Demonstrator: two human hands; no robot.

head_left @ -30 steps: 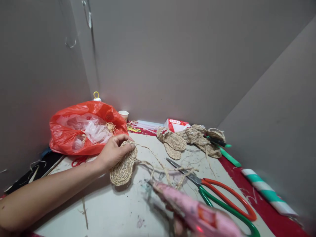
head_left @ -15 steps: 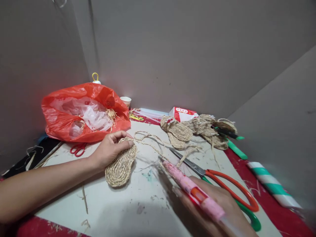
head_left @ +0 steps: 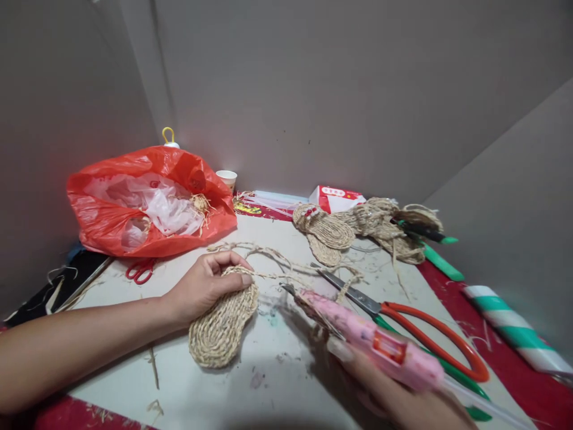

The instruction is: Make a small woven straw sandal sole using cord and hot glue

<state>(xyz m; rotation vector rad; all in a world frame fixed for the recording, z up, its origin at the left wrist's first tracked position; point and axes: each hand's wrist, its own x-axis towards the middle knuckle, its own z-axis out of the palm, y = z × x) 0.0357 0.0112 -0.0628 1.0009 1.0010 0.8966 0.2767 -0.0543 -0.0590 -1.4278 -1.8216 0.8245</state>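
My left hand (head_left: pixel 215 283) pinches the upper end of a sole-shaped coil of straw cord (head_left: pixel 219 331), its thumb on top. From that end a loose straw cord (head_left: pixel 273 276) runs right and loops back over the board. A pink hot glue gun (head_left: pixel 358 325) is gripped by my right hand (head_left: pixel 380 382), its dark nozzle pointing left toward the coil but apart from it. A clear glue stick (head_left: pixel 487 406) sticks out of the gun's rear. Scissors with orange and green handles (head_left: pixel 439 334) lie beside the gun, partly hidden by my right hand.
A red plastic bag (head_left: pixel 111 233) stands at the back left, small red scissors (head_left: pixel 140 272) before it. Finished-looking straw soles (head_left: pixel 329 230) are heaped at the back right, near a tissue pack (head_left: pixel 338 199). A green-striped roll (head_left: pixel 514 328) borders the white board (head_left: pixel 179 382). A paper cup (head_left: pixel 227 178) stands behind.
The glue gun has turned flatter and shifted right, its nozzle now pointing more leftward. The straw sole has moved slightly right in my left hand, and the loose cord has shifted. The view has moved slightly.
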